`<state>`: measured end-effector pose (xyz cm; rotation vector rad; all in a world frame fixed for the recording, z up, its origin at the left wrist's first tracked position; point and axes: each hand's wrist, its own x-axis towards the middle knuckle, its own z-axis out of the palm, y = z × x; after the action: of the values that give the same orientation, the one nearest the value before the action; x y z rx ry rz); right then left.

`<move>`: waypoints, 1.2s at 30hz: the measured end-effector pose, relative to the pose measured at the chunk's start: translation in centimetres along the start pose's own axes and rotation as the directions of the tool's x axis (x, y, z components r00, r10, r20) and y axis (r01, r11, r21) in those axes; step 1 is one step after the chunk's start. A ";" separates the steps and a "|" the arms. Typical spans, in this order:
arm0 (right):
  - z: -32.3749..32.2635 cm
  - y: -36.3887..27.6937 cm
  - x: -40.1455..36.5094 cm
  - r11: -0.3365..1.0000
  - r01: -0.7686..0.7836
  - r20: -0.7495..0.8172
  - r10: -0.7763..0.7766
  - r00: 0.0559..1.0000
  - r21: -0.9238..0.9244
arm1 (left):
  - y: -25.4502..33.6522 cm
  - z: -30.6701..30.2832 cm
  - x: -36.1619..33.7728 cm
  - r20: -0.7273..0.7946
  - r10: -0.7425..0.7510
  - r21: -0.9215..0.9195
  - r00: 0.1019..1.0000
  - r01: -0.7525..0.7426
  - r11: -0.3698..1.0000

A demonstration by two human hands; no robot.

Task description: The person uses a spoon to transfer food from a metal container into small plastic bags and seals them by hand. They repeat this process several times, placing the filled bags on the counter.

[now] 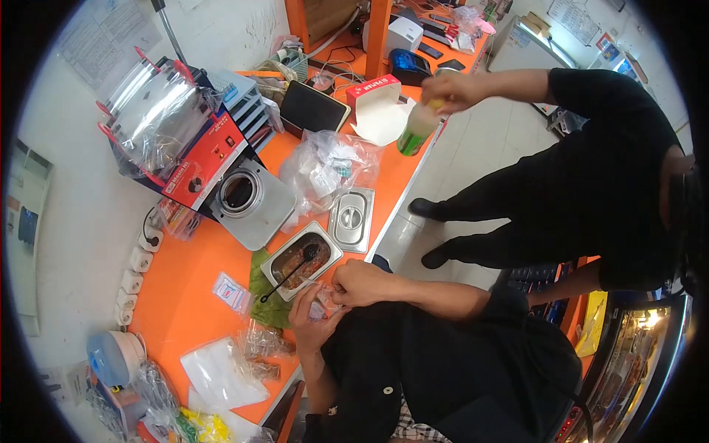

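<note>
My left hand (309, 319) and my right hand (360, 283) meet at the near edge of the orange counter (185, 295). Both pinch a small clear plastic bag (322, 303) between them; what is in it is too small to tell. Just beyond my hands sits a steel tray of dark sauce (299, 258) with a black ladle (289, 277) resting in it. A green leaf (267, 301) lies under the tray's near corner. The tray's steel lid (351, 218) lies on the counter beside it.
A red cup-sealing machine (193, 156) stands at the back left. Loose clear bags (325, 166), a dark tablet (314, 108) and a white power strip (135, 275) lie on the counter. Another person in black stands at the right, a hand (452, 90) on a green bottle (416, 130).
</note>
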<state>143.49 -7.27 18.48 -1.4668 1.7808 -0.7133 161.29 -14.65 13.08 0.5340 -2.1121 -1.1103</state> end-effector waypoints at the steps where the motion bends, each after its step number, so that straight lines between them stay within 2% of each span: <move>1: 0.0 0.1 0.0 1.000 -0.001 0.001 0.001 1.000 0.003 | 0.0 0.0 0.0 0.002 -0.003 0.001 1.000 0.003 1.000; 3: 0.1 0.5 0.1 0.999 -0.034 0.061 0.032 0.998 0.041 | 0.0 0.2 0.0 0.020 -0.002 0.035 1.000 0.001 0.999; 13: 0.1 1.2 0.4 0.998 -0.042 0.041 0.044 0.998 -0.043 | 0.2 0.2 0.3 0.009 0.020 0.023 1.000 -0.020 1.000; 18: 0.0 1.4 0.7 0.994 -0.095 0.059 0.098 0.993 -0.048 | -0.1 0.0 0.2 -0.018 0.037 0.013 0.999 -0.036 0.999; 22: 0.0 1.5 1.0 0.998 -0.055 0.067 0.057 0.996 -0.031 | -0.1 -0.2 0.1 -0.026 0.042 0.022 0.999 -0.041 0.999; 25: -0.7 1.7 1.5 0.999 -0.047 0.159 0.049 0.986 -0.020 | -0.5 -1.0 -0.7 -0.059 -0.023 0.069 0.998 0.027 0.997; 27: -0.5 4.2 2.3 0.988 -0.112 0.054 0.107 0.993 0.106 | -0.7 -1.9 -1.3 -0.109 -0.114 0.001 0.987 0.115 0.993; 28: -0.6 5.4 2.7 0.974 -0.195 0.017 0.194 0.981 0.114 | -1.2 -2.4 -2.0 -0.117 -0.125 0.008 0.985 0.126 0.992; 29: -0.2 7.1 3.1 0.980 -0.166 -0.085 0.175 0.981 0.107 | -2.0 -2.8 -2.9 -0.158 -0.161 -0.035 0.974 0.158 0.987; 31: -0.4 8.7 3.8 0.956 -0.284 -0.119 0.291 0.949 0.075 | -2.3 -3.9 -4.2 -0.225 -0.227 -0.105 0.947 0.208 0.972; 32: 0.1 9.8 4.4 0.955 -0.281 -0.149 0.292 0.945 0.094 | -2.5 -4.1 -4.7 -0.246 -0.251 -0.092 0.936 0.235 0.968; 33: 0.2 9.8 4.9 0.961 -0.255 -0.183 0.271 0.945 0.105 | -2.9 -4.2 -5.2 -0.269 -0.290 -0.142 0.918 0.260 0.955; 34: 0.5 9.5 5.1 0.977 -0.193 -0.284 0.212 0.935 0.093 | -3.4 -4.7 -5.7 -0.294 -0.325 -0.189 0.899 0.279 0.942; 36: 0.6 8.1 5.7 0.999 -0.041 -0.463 0.048 0.885 0.026 | -2.3 -5.6 -5.2 -0.331 -0.304 -0.134 0.893 0.274 0.952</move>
<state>138.64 -11.17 10.75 -1.3112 2.1482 -1.1257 168.99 -15.77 11.47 0.9558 -1.7058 -1.1607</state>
